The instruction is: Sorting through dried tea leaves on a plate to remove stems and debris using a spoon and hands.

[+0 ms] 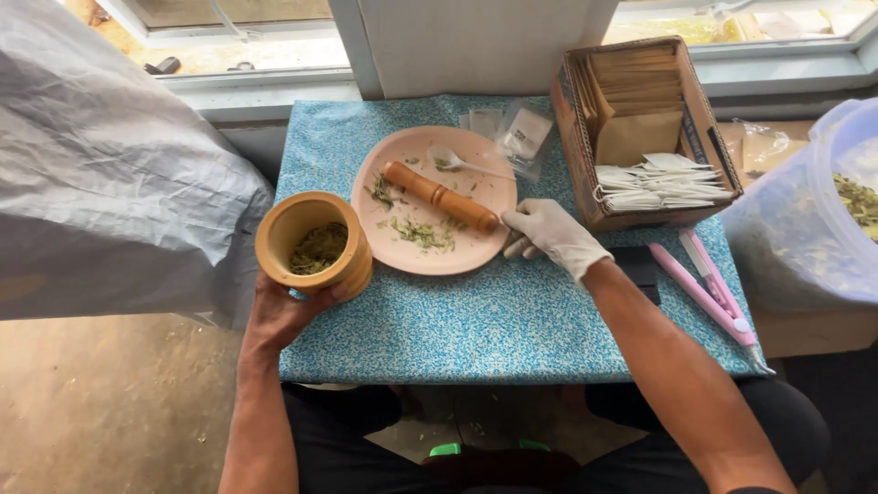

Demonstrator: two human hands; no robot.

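From the head camera, looking down, both forearms reach forward from the person's lap onto a small table (512, 329) covered in a blue speckled cloth.

The left hand (279, 311) is bare. It comes up at the table's near left corner and cups the wooden mortar (314, 245) from below and behind, palm against the base and a fingertip showing on its front right side. The hand is closed around the mortar, which sits at the table's left edge, upright, with crushed green-brown leaves inside.

The right hand (547, 233) wears a white glove. Its forearm runs diagonally from the lower right toward the middle of the table. The gloved fingers are curled and point left, meeting the near end of the wooden pestle (441, 196) at the plate's right rim; whether they grip the pestle or only touch it cannot be told.

The pestle lies slantwise across a pink plate (402, 256), which sits just right of the mortar, between the two hands. Leaf scraps are scattered on the plate, and a white spoon (453, 160) rests at its far side.

A cardboard box (704, 137) of paper sachets stands at the far right, with a pink tool (709, 293) lying near the right forearm.
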